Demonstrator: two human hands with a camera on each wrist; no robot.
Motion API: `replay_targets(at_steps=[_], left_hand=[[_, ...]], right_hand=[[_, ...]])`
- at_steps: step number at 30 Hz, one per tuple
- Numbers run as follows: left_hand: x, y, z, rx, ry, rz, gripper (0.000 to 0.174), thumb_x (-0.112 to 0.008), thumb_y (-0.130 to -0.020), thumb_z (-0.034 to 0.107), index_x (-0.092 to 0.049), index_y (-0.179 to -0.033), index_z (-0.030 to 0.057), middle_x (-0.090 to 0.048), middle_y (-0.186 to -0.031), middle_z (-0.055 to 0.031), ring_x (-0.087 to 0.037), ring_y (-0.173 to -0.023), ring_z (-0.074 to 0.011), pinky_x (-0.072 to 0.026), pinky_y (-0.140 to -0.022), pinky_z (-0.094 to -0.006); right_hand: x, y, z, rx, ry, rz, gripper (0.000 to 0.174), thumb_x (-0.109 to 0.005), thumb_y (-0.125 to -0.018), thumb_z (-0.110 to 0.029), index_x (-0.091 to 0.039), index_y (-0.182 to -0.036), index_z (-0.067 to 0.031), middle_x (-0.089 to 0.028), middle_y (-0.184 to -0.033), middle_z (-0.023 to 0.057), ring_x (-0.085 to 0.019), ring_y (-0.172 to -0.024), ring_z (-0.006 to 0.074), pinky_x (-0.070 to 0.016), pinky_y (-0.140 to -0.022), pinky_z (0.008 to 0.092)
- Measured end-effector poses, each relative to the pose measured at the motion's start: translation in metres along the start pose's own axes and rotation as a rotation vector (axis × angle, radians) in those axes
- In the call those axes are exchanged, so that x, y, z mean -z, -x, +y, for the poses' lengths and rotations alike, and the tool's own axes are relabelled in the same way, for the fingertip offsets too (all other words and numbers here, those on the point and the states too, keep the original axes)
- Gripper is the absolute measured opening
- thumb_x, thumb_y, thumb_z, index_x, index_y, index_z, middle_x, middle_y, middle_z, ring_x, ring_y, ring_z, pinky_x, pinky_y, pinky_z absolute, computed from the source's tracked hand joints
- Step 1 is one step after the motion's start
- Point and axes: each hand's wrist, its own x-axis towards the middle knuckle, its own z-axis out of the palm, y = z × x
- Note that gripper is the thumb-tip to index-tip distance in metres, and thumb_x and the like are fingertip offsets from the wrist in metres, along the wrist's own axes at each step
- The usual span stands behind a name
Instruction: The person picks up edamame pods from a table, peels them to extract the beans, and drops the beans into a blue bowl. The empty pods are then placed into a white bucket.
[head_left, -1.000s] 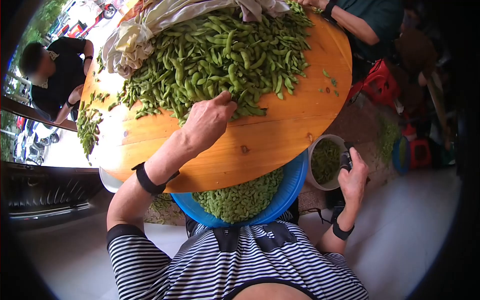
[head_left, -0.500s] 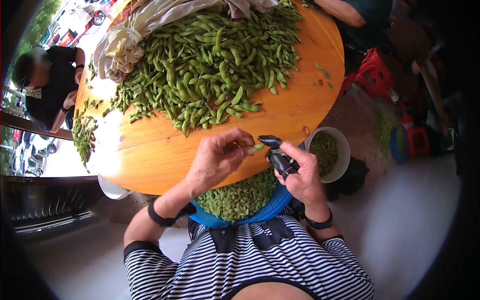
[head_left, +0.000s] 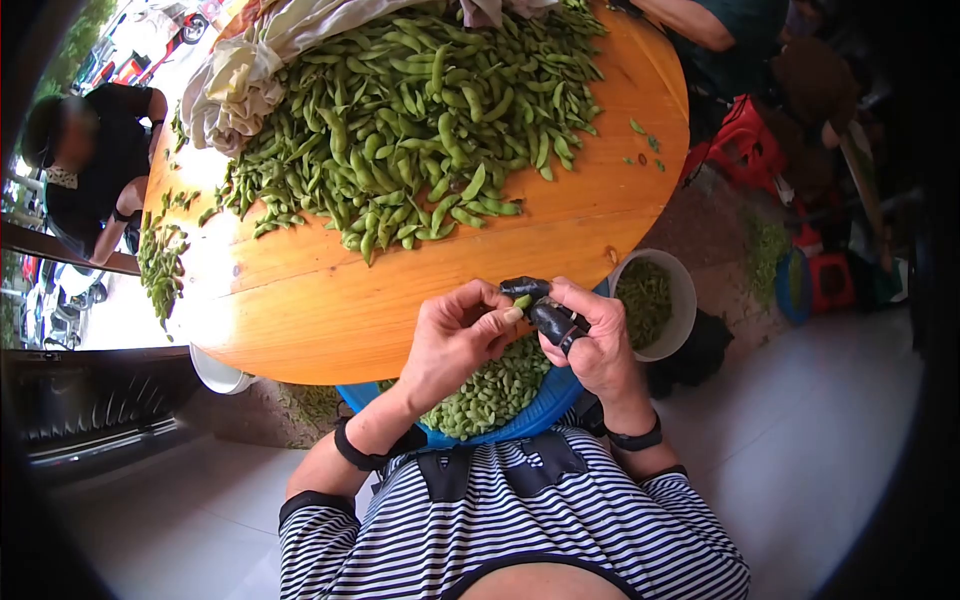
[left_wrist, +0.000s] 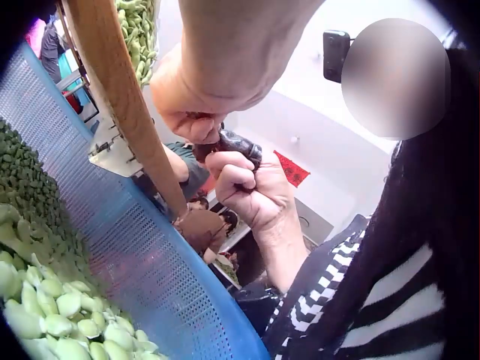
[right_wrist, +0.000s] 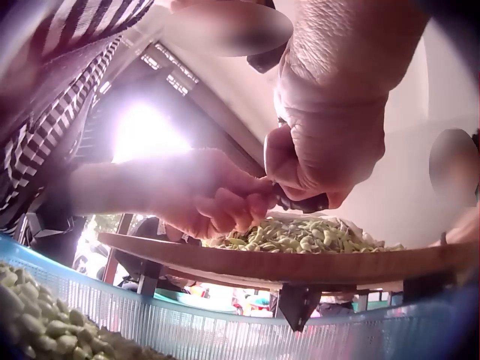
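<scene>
Over the table's near edge my two hands meet around one green edamame pod (head_left: pixel 523 301). The left hand (head_left: pixel 462 335) pinches it between thumb and curled fingers. On my right hand (head_left: pixel 597 340), black covers (head_left: pixel 554 326) sheathe the thumb and index finger, and their tips close on the pod's other end. In the right wrist view the pod is hidden behind the fingers. Below the hands, a blue basket (head_left: pixel 352 397) holds many shelled beans (head_left: pixel 490 400). A big heap of unshelled edamame pods (head_left: pixel 400 130) lies farther back on the round wooden table (head_left: pixel 300 310).
A whitish cloth (head_left: pixel 235 90) covers the heap's far left side. To the right stands a white bucket (head_left: pixel 684 310) of green pieces, with a red stool (head_left: pixel 745 150) beyond. Another white container (head_left: pixel 215 372) is under the table's left edge. Other people sit at the table's left and far right.
My left hand has come back from the heap toward me with a pod. The right hand has moved in from beside the bucket, and its covered fingertips now meet the pod.
</scene>
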Motion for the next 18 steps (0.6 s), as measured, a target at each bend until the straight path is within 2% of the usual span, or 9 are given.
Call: replay_targets(at_steps=[4, 6, 8, 10, 11, 12, 13, 16, 18], left_hand=[[0.009, -0.005, -0.004, 0.223, 0.327, -0.096, 0.009, -0.064, -0.092, 0.013, -0.063, -0.089, 0.0046, -0.058, -0.067, 0.0001, -0.044, -0.049, -0.0052, -0.0305, -0.043, -0.0195], [0.015, -0.008, -0.008, 0.259, 0.459, -0.294, 0.007, -0.064, -0.092, 0.013, -0.064, -0.091, 0.0064, -0.06, -0.068, -0.0017, -0.042, -0.046, -0.0061, -0.0285, -0.04, -0.02], [0.011, -0.004, -0.003, 0.268, 0.401, -0.22, 0.009, -0.064, -0.092, 0.014, -0.064, -0.09, 0.0049, -0.059, -0.067, -0.002, -0.043, -0.048, -0.0058, -0.0302, -0.041, -0.0202], [0.006, -0.003, -0.002, 0.273, 0.347, -0.142, 0.012, -0.064, -0.092, 0.015, -0.065, -0.09, 0.0034, -0.059, -0.066, -0.0022, -0.044, -0.049, -0.0055, -0.0319, -0.043, -0.0204], [0.002, -0.005, -0.003, 0.022, -0.056, -0.068, 0.015, -0.064, -0.092, 0.018, -0.063, -0.09, 0.0032, -0.057, -0.065, -0.0007, -0.045, -0.051, -0.005, -0.0336, -0.045, -0.0201], [0.0, -0.006, -0.002, -0.231, -0.459, 0.008, 0.018, -0.065, -0.092, 0.021, -0.062, -0.09, 0.003, -0.054, -0.064, 0.0008, -0.047, -0.053, -0.0044, -0.0353, -0.046, -0.0198], [-0.003, -0.003, 0.005, -0.15, -0.514, -0.01, 0.024, -0.066, -0.092, 0.025, -0.062, -0.088, 0.0014, -0.053, -0.064, 0.0014, -0.048, -0.055, -0.0033, -0.0386, -0.05, -0.0193], [-0.002, -0.001, 0.015, 0.035, -0.535, -0.067, 0.03, -0.065, -0.092, 0.027, -0.063, -0.086, -0.0028, -0.059, -0.066, -0.0015, -0.05, -0.056, -0.0048, -0.0409, -0.049, -0.0227], [0.0, -0.002, 0.015, 0.102, -0.44, -0.082, 0.032, -0.063, -0.093, 0.029, -0.062, -0.085, -0.0024, -0.059, -0.065, -0.0017, -0.052, -0.055, -0.0057, -0.0418, -0.049, -0.0231]], right_hand=[[0.007, 0.002, 0.012, 0.029, -0.358, -0.094, 0.037, -0.042, -0.076, 0.006, -0.06, -0.108, 0.0084, -0.047, -0.08, -0.001, -0.043, -0.057, 0.0054, -0.0365, -0.047, 0.0199], [0.009, 0.002, 0.01, 0.016, -0.363, -0.128, 0.038, -0.043, -0.075, 0.006, -0.06, -0.109, 0.0075, -0.047, -0.079, 0.0002, -0.044, -0.058, 0.0065, -0.0376, -0.048, 0.021], [0.009, 0.002, 0.005, 0.002, -0.369, -0.159, 0.04, -0.044, -0.073, 0.007, -0.059, -0.11, 0.0066, -0.047, -0.079, 0.0013, -0.045, -0.059, 0.0076, -0.0386, -0.049, 0.022], [0.006, 0.002, 0.0, 0.162, 0.359, 0.009, 0.042, -0.049, -0.07, 0.007, -0.059, -0.11, 0.0039, -0.05, -0.079, 0.0075, -0.053, -0.063, 0.0174, -0.0434, -0.055, 0.0285], [0.002, 0.003, -0.002, 0.161, 0.358, 0.007, 0.042, -0.049, -0.07, 0.007, -0.059, -0.11, 0.0039, -0.05, -0.079, 0.0075, -0.053, -0.063, 0.0174, -0.0434, -0.055, 0.0285], [-0.002, 0.004, -0.004, 0.265, 0.55, 0.061, 0.042, -0.051, -0.068, 0.007, -0.059, -0.109, 0.0029, -0.051, -0.081, 0.0106, -0.055, -0.067, 0.024, -0.045, -0.058, 0.0319], [-0.006, 0.005, -0.005, 0.368, 0.743, 0.115, 0.043, -0.054, -0.066, 0.006, -0.059, -0.109, 0.0019, -0.051, -0.083, 0.0138, -0.058, -0.071, 0.0307, -0.0466, -0.062, 0.0353], [-0.01, 0.01, -0.005, 0.395, 0.799, 0.111, 0.044, -0.057, -0.064, 0.006, -0.058, -0.108, 0.002, -0.053, -0.086, 0.0159, -0.058, -0.075, 0.0372, -0.0476, -0.064, 0.0388], [-0.011, 0.01, -0.007, 0.396, 0.796, 0.1, 0.044, -0.057, -0.063, 0.006, -0.057, -0.106, 0.0025, -0.053, -0.087, 0.0152, -0.058, -0.073, 0.0357, -0.0478, -0.064, 0.0384]])
